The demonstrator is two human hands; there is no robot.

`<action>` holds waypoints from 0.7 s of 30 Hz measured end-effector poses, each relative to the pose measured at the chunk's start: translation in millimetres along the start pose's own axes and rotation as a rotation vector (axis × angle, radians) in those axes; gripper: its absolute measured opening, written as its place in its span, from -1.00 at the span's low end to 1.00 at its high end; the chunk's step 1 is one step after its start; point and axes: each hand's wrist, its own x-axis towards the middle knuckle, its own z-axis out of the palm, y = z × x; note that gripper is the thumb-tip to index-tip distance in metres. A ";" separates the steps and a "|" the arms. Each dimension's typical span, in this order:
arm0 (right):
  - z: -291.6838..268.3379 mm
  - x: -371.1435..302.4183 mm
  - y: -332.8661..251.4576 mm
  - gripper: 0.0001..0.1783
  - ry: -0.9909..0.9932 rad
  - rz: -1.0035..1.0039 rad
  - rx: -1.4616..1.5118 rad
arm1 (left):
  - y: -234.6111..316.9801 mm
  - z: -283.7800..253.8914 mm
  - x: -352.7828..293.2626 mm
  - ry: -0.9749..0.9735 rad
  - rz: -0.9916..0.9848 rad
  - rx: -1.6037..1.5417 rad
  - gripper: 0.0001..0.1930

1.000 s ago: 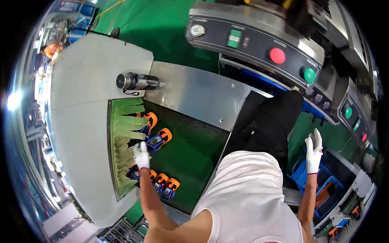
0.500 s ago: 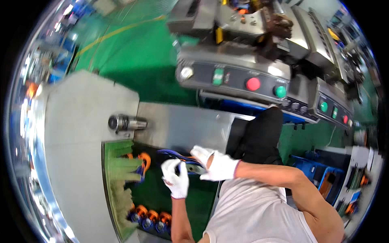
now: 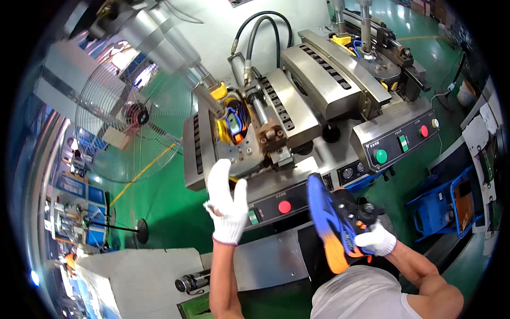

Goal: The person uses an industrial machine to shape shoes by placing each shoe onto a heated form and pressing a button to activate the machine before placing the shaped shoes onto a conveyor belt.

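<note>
My right hand [image 3: 377, 240], in a white glove, grips a sports shoe [image 3: 345, 226] near its orange end. The shoe is tilted, its blue and orange sole turned to the left and its dark upper to the right. My left hand [image 3: 226, 204], also gloved, is raised in front of the left press station with its fingers stretched and thumb apart, holding nothing. Beyond it, a second blue and orange shoe [image 3: 234, 120] sits in the metal press [image 3: 249, 154], between yellow pads and under metal cylinders. My right fingers are partly hidden by the shoe.
A control panel with a red button [image 3: 285, 207] runs along the machine's front. To the right stands another press station [image 3: 393, 143] with its own buttons. A wire-cage fan [image 3: 135, 114] is at left. A metal ledge [image 3: 271, 260] and a black flashlight-like cylinder [image 3: 192, 282] lie nearer me.
The view has swung up toward the press. My hands, earlier together at a blue and orange item low down, are now apart: the left raised and free, the right with the shoe.
</note>
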 end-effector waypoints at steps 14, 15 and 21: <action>-53.3 -33.1 -19.0 0.23 0.167 -0.109 0.262 | -181.6 196.2 194.9 -0.274 -0.423 0.635 -0.18; -52.7 -31.2 -16.9 0.24 0.174 -0.110 0.261 | -187.0 193.0 205.2 -0.321 -0.453 0.666 -0.22; -31.5 -1.3 -17.1 0.18 0.189 -0.246 0.238 | -163.9 86.1 219.1 -0.092 -0.342 0.164 -0.39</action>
